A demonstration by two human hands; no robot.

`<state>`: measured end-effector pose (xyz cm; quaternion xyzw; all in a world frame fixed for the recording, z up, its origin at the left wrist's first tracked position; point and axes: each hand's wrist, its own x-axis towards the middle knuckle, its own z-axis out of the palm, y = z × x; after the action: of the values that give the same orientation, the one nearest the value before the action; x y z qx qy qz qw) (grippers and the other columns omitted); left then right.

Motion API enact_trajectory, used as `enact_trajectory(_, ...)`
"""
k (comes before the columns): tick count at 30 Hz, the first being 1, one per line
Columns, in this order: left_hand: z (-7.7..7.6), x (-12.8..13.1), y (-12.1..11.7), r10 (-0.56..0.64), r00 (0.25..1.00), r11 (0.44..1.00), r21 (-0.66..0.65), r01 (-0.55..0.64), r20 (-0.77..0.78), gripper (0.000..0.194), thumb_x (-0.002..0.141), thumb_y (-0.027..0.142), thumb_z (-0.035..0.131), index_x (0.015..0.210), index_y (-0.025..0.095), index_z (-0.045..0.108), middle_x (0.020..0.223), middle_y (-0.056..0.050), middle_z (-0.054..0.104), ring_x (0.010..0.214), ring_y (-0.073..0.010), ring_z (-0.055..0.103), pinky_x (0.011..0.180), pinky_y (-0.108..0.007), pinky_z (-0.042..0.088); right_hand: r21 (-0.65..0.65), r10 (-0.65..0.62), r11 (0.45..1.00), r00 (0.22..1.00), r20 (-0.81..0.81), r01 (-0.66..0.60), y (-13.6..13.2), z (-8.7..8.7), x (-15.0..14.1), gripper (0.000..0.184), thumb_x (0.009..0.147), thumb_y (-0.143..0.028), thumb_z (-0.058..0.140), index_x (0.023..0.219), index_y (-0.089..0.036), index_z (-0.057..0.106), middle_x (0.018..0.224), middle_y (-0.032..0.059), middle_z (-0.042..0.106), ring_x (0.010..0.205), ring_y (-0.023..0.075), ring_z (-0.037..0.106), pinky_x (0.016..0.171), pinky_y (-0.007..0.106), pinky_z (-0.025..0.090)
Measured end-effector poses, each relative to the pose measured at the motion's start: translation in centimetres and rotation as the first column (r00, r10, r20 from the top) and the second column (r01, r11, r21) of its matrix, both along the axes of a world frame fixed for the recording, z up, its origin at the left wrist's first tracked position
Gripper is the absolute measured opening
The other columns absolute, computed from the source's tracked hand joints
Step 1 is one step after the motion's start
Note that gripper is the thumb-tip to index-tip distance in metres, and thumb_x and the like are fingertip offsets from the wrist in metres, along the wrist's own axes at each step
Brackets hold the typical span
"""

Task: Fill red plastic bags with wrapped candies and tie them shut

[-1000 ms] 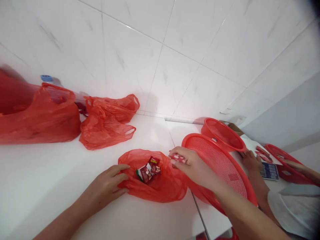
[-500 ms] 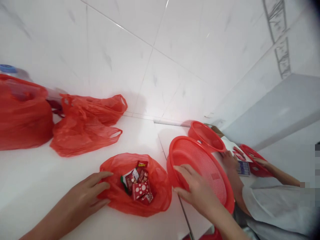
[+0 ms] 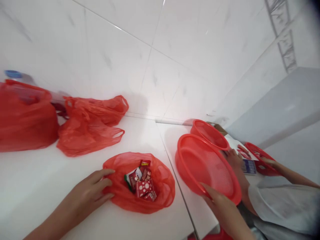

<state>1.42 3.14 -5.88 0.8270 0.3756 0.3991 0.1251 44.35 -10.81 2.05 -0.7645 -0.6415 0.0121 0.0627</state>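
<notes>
A red plastic bag [image 3: 162, 200] lies with its mouth open on the white table. Several small snack packets [image 3: 143, 187] are inside, one of them red with white dots. At the bag's left rim, my left hand [image 3: 93, 190] has hold of the edge, fingers slightly apart. My right hand [image 3: 220, 205] grips the near rim of a red plastic colander [image 3: 183, 163], thumb and fingers around the edge. The colander is tilted, and my right fingertips are partly hidden behind its rim.
Other red plastic bags [image 3: 87, 133] lie at the left by the tiled wall, near a blue bottle cap [image 3: 13, 74]. Another red basket [image 3: 210, 135] stands behind the colander. At the right, a co-worker's hands [image 3: 235, 160] are near a further red basket [image 3: 266, 170].
My right hand released the dotted packet into the bag, then moved right and took hold of the colander, which is now tilted. My left hand stays at the bag's rim.
</notes>
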Motion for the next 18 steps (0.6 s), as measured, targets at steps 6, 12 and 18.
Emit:
enact_trajectory(6,0.5,-0.9,-0.3,-0.022,0.986,1.000,0.012,0.024,-0.166,0.009,0.081,0.031,0.058,0.085,0.023,0.062,0.118,-0.006,0.059,0.101,-0.0193,0.060,0.082,-0.027,0.051,0.430,0.145,0.885,0.983,0.109,-0.178,0.8,-0.5,-2.2,0.039,0.086,-0.035,0.050,0.122,-0.020,0.054,0.118,0.0130,0.059,0.108,0.0272,0.057,0.086,0.041,0.051)
enact_trajectory(12,1.8,-0.3,-1.2,-0.037,0.989,0.999,0.003,0.038,-0.146,0.011,0.078,0.031,0.061,0.080,0.020,0.059,0.119,-0.009,0.058,0.103,-0.0213,0.059,0.083,-0.030,0.051,0.320,0.498,0.822,0.867,-0.004,-0.471,3.4,0.3,-10.9,0.030,0.088,-0.024,0.048,0.118,-0.026,0.056,0.117,0.0062,0.061,0.108,0.0201,0.057,0.091,0.034,0.049)
enact_trajectory(18,2.5,-0.9,-3.1,-0.021,0.993,0.995,-0.102,0.010,-0.112,0.018,0.077,0.028,0.061,0.066,0.019,0.051,0.113,-0.009,0.060,0.099,-0.0208,0.059,0.080,-0.030,0.051,0.065,0.372,0.926,0.928,0.020,-0.373,6.2,-2.2,-12.2,0.035,0.077,-0.013,0.050,0.111,-0.019,0.058,0.113,0.0120,0.062,0.095,0.0258,0.062,0.072,0.034,0.050)
